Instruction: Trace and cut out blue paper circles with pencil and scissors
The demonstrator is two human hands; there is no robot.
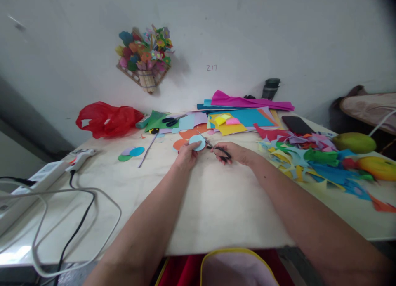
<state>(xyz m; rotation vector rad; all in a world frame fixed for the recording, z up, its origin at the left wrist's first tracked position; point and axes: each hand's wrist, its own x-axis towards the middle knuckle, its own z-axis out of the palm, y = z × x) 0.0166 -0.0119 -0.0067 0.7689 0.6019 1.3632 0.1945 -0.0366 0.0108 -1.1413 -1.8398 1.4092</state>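
Pinched in my left hand (186, 155): pale-blue paper disc (199, 142), beside orange paper (178, 145) | my right hand (234, 151) closed round black-handled scissors (221, 149), blades near disc's edge | risk: thin paper bending or slipping could misdirect a cut towards my thumb

Single head-worn camera is facing forward and down from the table's near side (213, 211), the wall (253, 34) filling the upper frame.

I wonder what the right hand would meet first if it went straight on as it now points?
Most likely the pale blue paper circle held by the left hand. In the picture, the scissors in the right hand appear close to its edge, though depth is unclear.
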